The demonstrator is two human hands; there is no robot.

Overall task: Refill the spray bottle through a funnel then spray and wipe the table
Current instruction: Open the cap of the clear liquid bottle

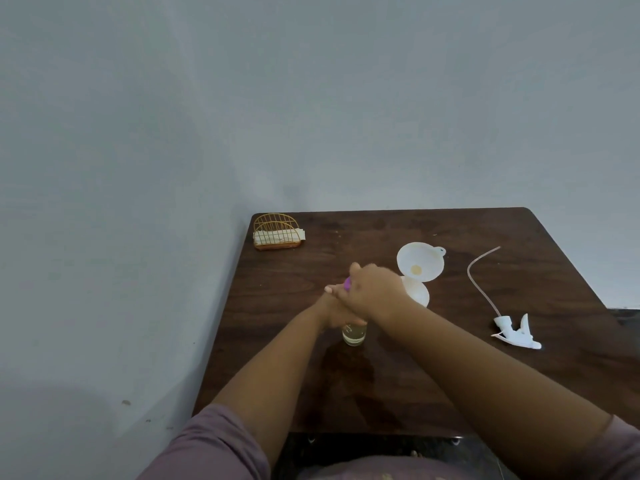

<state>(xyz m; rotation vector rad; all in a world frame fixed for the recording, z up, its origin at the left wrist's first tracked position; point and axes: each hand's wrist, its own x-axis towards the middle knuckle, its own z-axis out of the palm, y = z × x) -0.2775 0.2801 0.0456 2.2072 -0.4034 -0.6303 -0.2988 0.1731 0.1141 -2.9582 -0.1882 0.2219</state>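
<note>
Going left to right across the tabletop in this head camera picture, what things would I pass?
Wire napkin holder → clear bottle held in both hands → white funnel → spray trigger head with its tube.

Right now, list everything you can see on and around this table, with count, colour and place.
table: one, dark brown wood, against the grey wall
napkin holder: one, gold wire with white napkins, far left corner
funnel: one, white, seated in a white bottle beyond the hands
spray bottle: one, white, mid-table, mostly hidden
spray head: one, white with a pinkish tube, lying at right
refill bottle: one, clear with yellowish liquid, purple cap, centre
left hand: one, gripping the refill bottle
right hand: one, over the purple cap
</note>
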